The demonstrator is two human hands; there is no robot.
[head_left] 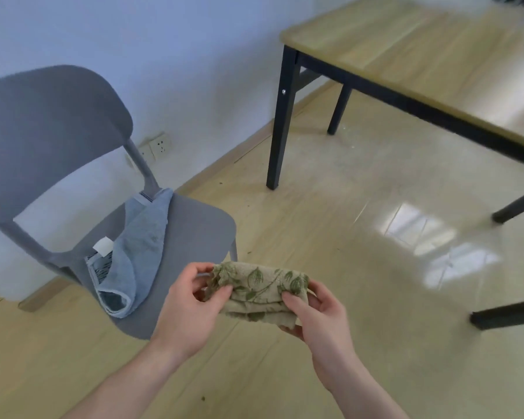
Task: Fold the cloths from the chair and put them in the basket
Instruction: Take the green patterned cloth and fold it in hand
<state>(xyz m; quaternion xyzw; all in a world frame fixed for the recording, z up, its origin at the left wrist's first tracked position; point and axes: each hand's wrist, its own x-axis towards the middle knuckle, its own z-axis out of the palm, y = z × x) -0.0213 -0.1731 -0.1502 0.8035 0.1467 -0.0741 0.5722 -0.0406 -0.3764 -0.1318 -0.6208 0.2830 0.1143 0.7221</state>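
A beige cloth with green leaf print [259, 290] is folded into a small thick bundle and held in the air in front of the chair. My left hand [191, 306] pinches its left end and my right hand [315, 313] grips its right end from below. A blue towel [139, 246] lies crumpled on the seat of the grey chair [194, 228], to the left of my hands, with a white label showing. No basket is in view.
A wooden table with black legs [406, 46] stands at the upper right. The shiny floor [375, 222] spreads between chair and table. A wall with a power socket [161, 146] runs behind the chair.
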